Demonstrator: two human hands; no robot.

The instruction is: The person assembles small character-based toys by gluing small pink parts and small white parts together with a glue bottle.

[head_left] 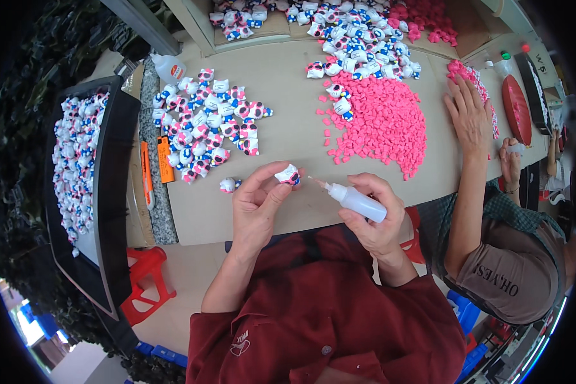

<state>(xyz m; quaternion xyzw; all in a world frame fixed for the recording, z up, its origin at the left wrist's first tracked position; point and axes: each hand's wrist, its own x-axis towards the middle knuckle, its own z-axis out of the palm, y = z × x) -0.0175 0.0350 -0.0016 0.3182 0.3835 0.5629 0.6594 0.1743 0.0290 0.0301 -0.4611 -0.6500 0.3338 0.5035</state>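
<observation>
My left hand [257,203] pinches a small white, pink and blue cat-like figurine [288,175] between thumb and fingers. Wrapped round a translucent squeeze bottle [360,203], my right hand [381,214] tilts its thin nozzle toward the figurine; the tip is close to it, and I cannot tell whether they touch. A single figurine [228,185] lies on the table just left of my left hand. Beyond it spreads a loose group of similar figurines [205,121]. Past my right hand lies a wide heap of small pink pieces [381,128].
A black tray [129,105] full of figurines stands at the left. Near it lie an orange cutter [147,173], an orange box [166,160] and a white bottle [168,67]. More figurines [358,48] pile up at the back. A co-worker's hand [468,118] rests at the right, near a red dish [516,109].
</observation>
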